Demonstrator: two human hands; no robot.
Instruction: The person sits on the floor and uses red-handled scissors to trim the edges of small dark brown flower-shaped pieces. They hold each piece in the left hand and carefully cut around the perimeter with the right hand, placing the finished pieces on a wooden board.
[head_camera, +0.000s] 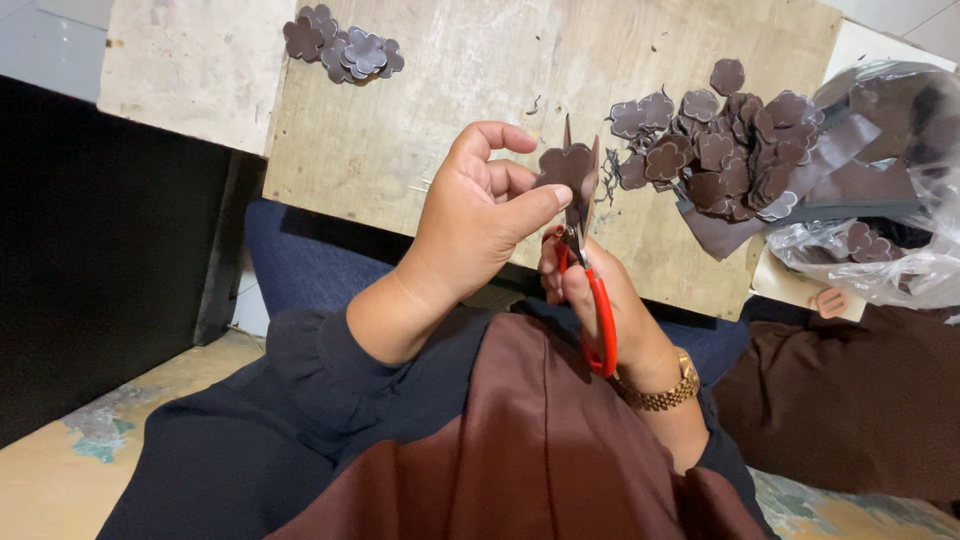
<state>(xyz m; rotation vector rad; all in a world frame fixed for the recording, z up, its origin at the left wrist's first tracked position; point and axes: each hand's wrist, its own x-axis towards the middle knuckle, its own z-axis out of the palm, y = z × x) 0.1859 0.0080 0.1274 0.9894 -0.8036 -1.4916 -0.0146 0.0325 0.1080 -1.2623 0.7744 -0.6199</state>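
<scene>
**Flower piece held up into the scissor blades**

While the left hand (480, 215) pinches the brown flower-shaped piece (566, 166) at frame centre, fingers (530, 208) clamped on its lower left edge, the right hand (600, 300) grips the red scissors (590, 290) just below, blades pointing up across the piece's right side, above the table (420, 120).

A clear plastic bag (880, 250) lies right of the wooden board (420, 120).

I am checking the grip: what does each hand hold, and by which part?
The left hand pinches a brown flower-shaped piece by its edge; the right hand holds red-handled scissors by the handles.
</scene>
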